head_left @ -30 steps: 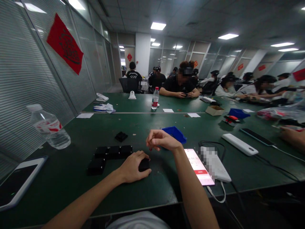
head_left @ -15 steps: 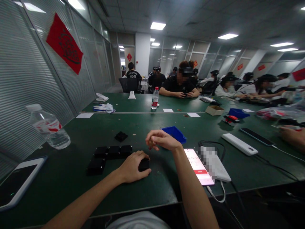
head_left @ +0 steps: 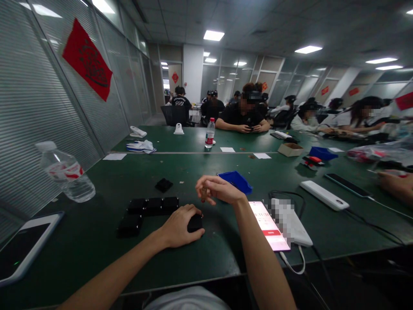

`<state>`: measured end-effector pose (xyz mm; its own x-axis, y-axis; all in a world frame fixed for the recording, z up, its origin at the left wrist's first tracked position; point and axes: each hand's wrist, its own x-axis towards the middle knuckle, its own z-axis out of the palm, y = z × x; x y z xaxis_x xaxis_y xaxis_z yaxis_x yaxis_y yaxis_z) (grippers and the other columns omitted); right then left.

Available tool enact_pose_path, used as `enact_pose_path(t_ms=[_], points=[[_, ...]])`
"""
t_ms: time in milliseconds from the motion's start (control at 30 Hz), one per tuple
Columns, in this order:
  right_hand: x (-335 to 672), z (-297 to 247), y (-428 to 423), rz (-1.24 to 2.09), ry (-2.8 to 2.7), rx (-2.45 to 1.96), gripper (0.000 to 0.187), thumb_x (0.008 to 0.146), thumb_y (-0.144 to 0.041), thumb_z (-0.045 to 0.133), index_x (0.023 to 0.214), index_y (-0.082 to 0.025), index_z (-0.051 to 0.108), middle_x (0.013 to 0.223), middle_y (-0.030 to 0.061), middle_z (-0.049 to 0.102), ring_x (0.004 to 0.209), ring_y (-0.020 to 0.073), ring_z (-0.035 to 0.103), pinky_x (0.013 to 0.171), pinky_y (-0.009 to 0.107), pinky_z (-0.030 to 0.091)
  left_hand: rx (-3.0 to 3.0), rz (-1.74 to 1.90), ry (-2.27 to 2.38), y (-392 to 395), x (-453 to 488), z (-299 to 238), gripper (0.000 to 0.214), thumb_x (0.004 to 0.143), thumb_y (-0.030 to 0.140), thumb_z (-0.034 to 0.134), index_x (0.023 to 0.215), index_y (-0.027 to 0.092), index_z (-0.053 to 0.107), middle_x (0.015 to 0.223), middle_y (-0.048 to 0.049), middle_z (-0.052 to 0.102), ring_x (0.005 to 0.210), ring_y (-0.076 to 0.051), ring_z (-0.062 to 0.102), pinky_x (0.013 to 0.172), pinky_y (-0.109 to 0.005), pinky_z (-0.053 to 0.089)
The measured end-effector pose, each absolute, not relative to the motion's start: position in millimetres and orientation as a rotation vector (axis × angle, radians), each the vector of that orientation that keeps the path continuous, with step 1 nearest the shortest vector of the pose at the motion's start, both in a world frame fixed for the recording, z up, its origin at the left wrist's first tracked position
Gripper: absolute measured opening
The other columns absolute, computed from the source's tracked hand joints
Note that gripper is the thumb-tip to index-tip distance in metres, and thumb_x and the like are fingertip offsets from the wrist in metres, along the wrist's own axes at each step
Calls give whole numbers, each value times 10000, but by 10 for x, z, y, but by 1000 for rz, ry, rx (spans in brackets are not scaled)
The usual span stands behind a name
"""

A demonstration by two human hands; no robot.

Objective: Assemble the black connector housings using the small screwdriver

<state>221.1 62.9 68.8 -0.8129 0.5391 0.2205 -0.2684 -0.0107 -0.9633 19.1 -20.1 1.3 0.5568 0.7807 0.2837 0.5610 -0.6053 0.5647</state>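
My left hand [head_left: 182,226] rests on the green table with its fingers and thumb curled around a small black square box [head_left: 195,224], which it partly covers. Just above and to the right, my right hand [head_left: 217,189] is raised off the table, bent at the wrist. Its fingertips pinch a small brownish thing [head_left: 203,193], too small to name for certain. Left of my left hand, several similar black boxes [head_left: 154,204] stand close together, one of them [head_left: 130,224] nearer to me. A loose flat black piece [head_left: 164,184] lies beyond them.
A blue tray [head_left: 237,181] sits behind my right hand. To its right lie a lit phone [head_left: 269,226], a white power bank [head_left: 324,195] and cables. A water bottle [head_left: 67,172] and another phone [head_left: 30,245] are at left. Across the table sits a person [head_left: 245,112].
The fingers of my right hand have shifted slightly, turning the small brownish thing between them. My left hand stays put on the black box.
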Motion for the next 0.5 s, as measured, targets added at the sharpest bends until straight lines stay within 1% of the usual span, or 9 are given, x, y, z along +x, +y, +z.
enact_pose_path(t_ms=[67,133,333,400,500], points=[[2216,686,633,1872,-1733,-314,363,935,-479,690,999,-121,679,849,51,707,558,78,616,463,170,471,2384,723,1084,-204,191,21,292,819,311,719,1074,206,622,1093,-74,678,1059,-273,642,976,-420,509],[2220,684,640,1847,-1751,-326,342,916,-458,721,956,-122,676,835,42,712,530,65,599,460,164,456,2383,708,1089,-206,191,27,300,823,313,719,1085,204,621,1104,-77,676,1066,-275,638,982,-426,505],[2206,698,636,1854,-1745,-311,310,847,-374,806,890,-145,601,884,44,728,498,59,580,419,159,412,2383,702,1098,-201,196,18,315,822,323,721,1096,205,621,1116,-78,672,1057,-275,636,979,-433,509],[2199,704,630,1854,-1738,-299,313,829,-350,824,903,-158,588,850,25,717,509,63,582,414,151,400,2383,699,1102,-199,196,14,314,824,326,719,1097,205,620,1121,-79,671,1059,-278,637,981,-438,510],[2202,703,631,1806,-1750,-298,308,813,-331,838,969,-168,628,822,-5,684,526,60,576,417,144,387,2381,697,1106,-203,195,21,314,823,325,721,1096,208,619,1127,-81,672,1059,-278,640,983,-436,510]])
